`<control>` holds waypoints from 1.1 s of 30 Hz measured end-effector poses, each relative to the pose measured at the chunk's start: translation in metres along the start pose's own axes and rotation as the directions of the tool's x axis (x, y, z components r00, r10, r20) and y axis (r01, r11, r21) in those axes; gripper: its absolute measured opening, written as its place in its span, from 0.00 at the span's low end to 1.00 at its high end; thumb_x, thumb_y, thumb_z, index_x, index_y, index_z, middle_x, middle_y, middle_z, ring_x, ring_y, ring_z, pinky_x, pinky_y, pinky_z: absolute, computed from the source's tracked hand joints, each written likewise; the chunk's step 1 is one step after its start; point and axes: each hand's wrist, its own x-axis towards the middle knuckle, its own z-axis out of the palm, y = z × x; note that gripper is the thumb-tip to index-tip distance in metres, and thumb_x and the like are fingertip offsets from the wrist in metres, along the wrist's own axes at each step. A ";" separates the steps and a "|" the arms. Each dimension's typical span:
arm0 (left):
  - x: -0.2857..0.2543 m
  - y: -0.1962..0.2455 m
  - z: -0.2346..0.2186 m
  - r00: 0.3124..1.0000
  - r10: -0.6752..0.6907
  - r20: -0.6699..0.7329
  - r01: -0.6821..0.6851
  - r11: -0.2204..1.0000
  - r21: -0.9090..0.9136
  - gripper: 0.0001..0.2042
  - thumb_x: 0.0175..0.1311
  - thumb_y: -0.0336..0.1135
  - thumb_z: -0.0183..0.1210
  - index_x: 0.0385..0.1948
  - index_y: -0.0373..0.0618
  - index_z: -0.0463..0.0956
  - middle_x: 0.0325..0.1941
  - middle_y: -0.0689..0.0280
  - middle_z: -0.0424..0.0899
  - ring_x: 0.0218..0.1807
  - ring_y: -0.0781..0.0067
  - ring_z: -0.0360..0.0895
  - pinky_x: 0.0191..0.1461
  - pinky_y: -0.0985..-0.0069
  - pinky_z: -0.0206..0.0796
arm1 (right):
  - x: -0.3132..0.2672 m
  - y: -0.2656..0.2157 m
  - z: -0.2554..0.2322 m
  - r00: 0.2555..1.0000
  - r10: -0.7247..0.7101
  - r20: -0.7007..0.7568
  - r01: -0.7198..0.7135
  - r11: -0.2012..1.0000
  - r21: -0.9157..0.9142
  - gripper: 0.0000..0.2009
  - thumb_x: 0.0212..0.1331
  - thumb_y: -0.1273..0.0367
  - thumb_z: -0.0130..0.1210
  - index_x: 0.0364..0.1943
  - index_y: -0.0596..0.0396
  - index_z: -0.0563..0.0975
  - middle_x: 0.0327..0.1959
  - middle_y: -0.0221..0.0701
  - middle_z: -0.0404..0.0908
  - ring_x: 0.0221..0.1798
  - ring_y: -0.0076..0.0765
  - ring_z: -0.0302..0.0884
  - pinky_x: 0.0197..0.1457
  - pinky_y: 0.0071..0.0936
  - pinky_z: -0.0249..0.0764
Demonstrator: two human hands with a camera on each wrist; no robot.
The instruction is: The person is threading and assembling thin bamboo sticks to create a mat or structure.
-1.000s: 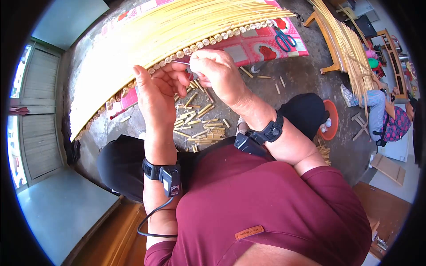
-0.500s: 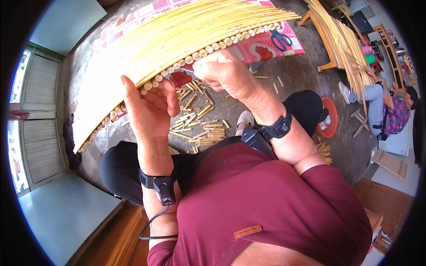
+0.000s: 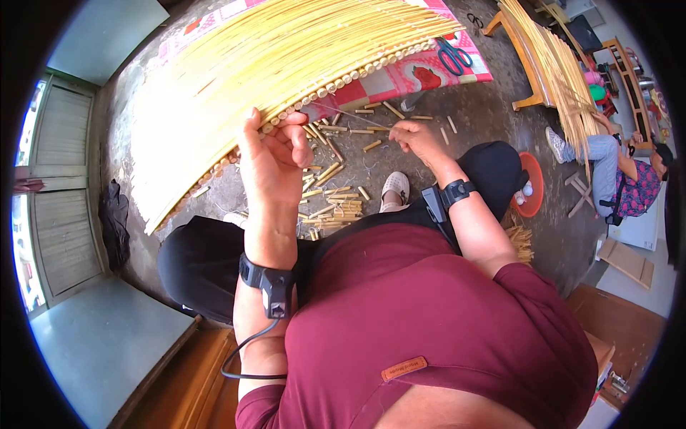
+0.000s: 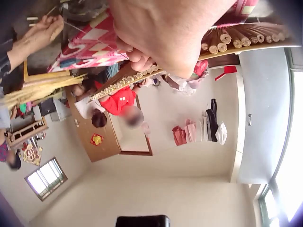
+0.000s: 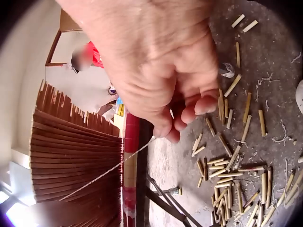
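Note:
A wide mat of thin yellow stalks (image 3: pixel 286 53) lies with its row of round cut ends facing the person. My left hand (image 3: pixel 271 161) holds that edge, thumb on top and bent fingers beneath; the left wrist view shows the hand (image 4: pixel 158 35) against the row of cut ends (image 4: pixel 128 84). To the right and lower, my right hand (image 3: pixel 421 143) pinches a thin string (image 3: pixel 354 116) that runs taut to the mat's edge beside the left fingers. In the right wrist view the twisted string (image 5: pixel 109 171) leaves the thumb and fingertips of the hand (image 5: pixel 156 71).
Dark-handled scissors (image 3: pixel 454 57) lie on the pink patterned cloth (image 3: pixel 386 80). Short cut stalk pieces (image 3: pixel 336 207) are scattered on the floor below. An orange basin (image 3: pixel 530 187) stands at the right, near a wooden bench (image 3: pixel 525 68) bearing long stalks and a seated person (image 3: pixel 632 182).
My right hand has moved from the mat's edge to the right and closer to the body, drawing out a length of string. The left hand has shifted slightly right along the edge.

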 end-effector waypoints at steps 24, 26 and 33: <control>0.044 -0.049 -0.084 0.742 0.396 0.541 -0.028 -0.787 0.616 0.28 0.56 0.38 0.63 0.63 0.63 0.68 0.66 0.68 0.71 0.68 0.63 0.65 0.69 0.54 0.52 | 0.016 0.061 -0.067 0.825 0.493 -0.275 -0.338 0.821 0.459 0.09 0.55 0.68 0.65 0.38 0.48 0.77 0.38 0.28 0.83 0.40 0.30 0.81 0.39 0.28 0.74; 0.050 -0.043 -0.092 0.764 0.370 0.529 0.006 -0.824 0.567 0.28 0.58 0.37 0.61 0.64 0.65 0.68 0.67 0.69 0.70 0.68 0.64 0.65 0.69 0.55 0.52 | 0.009 0.060 -0.069 0.837 0.481 -0.259 -0.300 0.801 0.518 0.06 0.56 0.71 0.63 0.36 0.50 0.78 0.37 0.31 0.84 0.39 0.29 0.82 0.35 0.25 0.74; 0.046 -0.020 -0.063 0.732 0.390 0.559 -0.058 -0.782 0.621 0.24 0.59 0.37 0.59 0.60 0.60 0.71 0.64 0.68 0.74 0.66 0.65 0.68 0.67 0.58 0.56 | -0.011 0.023 -0.086 0.928 0.207 -0.311 0.157 0.538 0.828 0.02 0.59 0.74 0.56 0.34 0.52 0.75 0.37 0.38 0.84 0.36 0.32 0.84 0.34 0.29 0.79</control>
